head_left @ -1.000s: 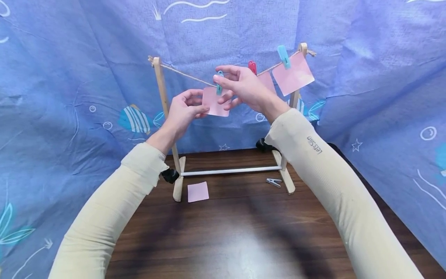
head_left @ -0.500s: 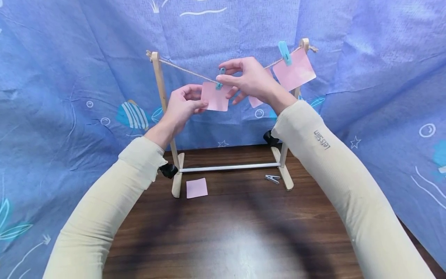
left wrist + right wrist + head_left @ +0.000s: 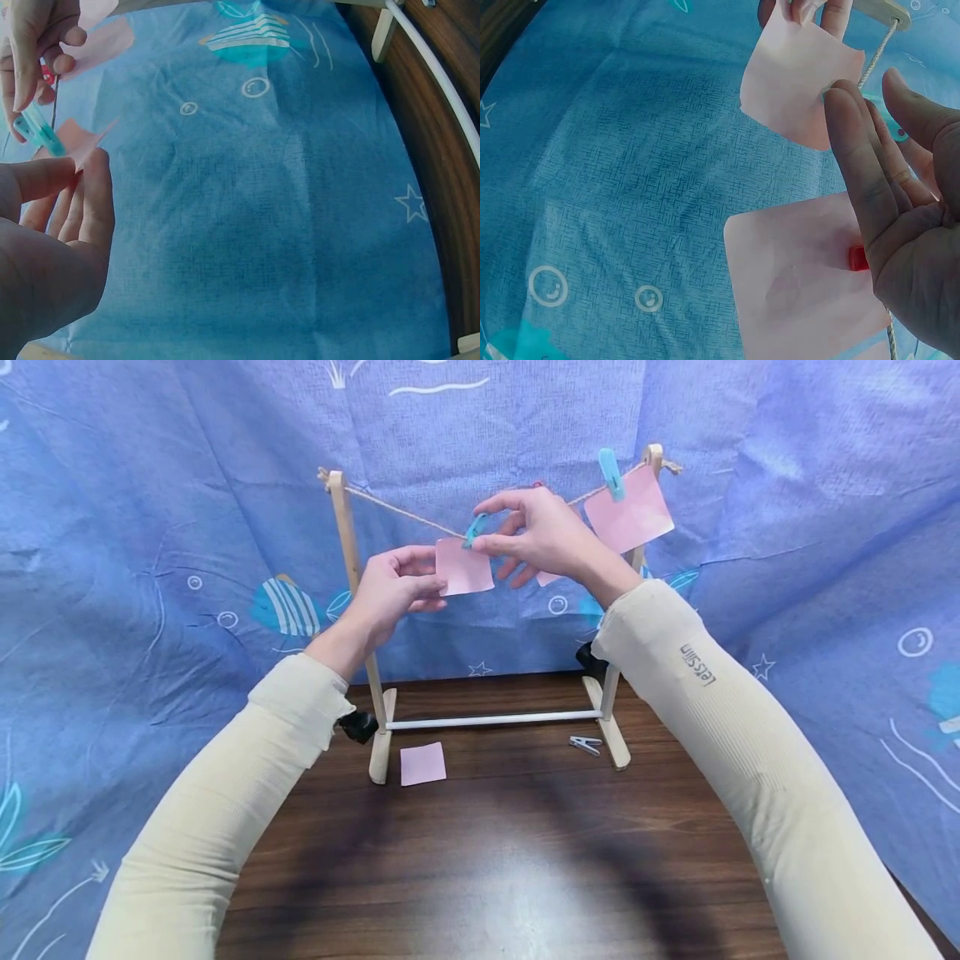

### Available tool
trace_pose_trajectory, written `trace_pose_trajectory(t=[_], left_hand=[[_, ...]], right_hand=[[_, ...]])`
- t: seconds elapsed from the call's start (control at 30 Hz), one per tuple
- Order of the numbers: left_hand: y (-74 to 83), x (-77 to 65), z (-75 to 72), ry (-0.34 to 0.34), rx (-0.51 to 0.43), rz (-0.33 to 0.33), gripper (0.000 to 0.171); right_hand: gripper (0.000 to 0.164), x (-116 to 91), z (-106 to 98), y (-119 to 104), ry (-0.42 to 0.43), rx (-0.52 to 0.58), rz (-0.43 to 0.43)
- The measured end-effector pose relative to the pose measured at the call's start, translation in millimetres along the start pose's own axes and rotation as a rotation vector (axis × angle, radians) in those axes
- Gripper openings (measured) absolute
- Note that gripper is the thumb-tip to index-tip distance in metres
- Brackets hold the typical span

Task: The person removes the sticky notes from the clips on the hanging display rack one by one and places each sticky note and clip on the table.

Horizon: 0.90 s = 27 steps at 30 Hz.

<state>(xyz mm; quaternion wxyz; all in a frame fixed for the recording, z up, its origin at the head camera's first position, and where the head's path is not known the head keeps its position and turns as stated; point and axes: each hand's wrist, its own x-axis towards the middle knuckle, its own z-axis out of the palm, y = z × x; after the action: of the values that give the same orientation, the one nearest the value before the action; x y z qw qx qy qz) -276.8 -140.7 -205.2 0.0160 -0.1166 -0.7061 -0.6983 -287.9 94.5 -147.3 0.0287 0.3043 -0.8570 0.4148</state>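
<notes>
In the head view my left hand point(image 3: 390, 585) pinches the left edge of a pink square of paper point(image 3: 465, 567) at the rope point(image 3: 401, 512). A teal clothespin point(image 3: 475, 530) sits tilted at the paper's top edge. My right hand point(image 3: 536, 535) holds this clothespin between thumb and fingers, its other fingers spread behind. The left wrist view shows the left thumb and fingers point(image 3: 94, 187) on the paper, the clothespin point(image 3: 41, 133) just beyond. In the right wrist view the right fingers point(image 3: 862, 150) partly cover the clothespin point(image 3: 889, 120); its grip on the rope is hidden.
A second pink paper point(image 3: 628, 512) hangs by a light blue clothespin point(image 3: 611, 475) at right. Another paper point(image 3: 795, 277) hangs by a red clip point(image 3: 859, 259). On the table lie a pink paper point(image 3: 423, 764) and a grey clothespin point(image 3: 585, 744). Wooden posts point(image 3: 347, 531) hold the rope.
The teal clothespin has gone from upright to leaning right, with the right thumb lower on it. My right hand has shifted slightly right; the left still pinches the paper.
</notes>
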Motion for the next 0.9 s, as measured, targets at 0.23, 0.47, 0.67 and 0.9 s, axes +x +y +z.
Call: trace_pose_trajectory(t=[0.23,0.47,0.67,0.9], left_hand=[[-1.8,-1.7,-2.2,-0.012,-0.023,-0.022,0.038],[-2.5,-0.9,-4.1,0.004,-0.021,-0.011,0.037],[-2.7,-0.4,-3.5,0.009,0.027,-0.008,0.032],[-3.8,-0.4,-4.1,0.011,0.04,-0.006,0.028]], right_hand=[[0.054,0,3,3,0.009,0.022,0.004],[0.068,1,1,-2,-0.01,0.095,0.016],[0.068,2,0,-10,-0.025,0.03,0.053],[0.053,1,-2,-13,-0.035,0.046,0.106]])
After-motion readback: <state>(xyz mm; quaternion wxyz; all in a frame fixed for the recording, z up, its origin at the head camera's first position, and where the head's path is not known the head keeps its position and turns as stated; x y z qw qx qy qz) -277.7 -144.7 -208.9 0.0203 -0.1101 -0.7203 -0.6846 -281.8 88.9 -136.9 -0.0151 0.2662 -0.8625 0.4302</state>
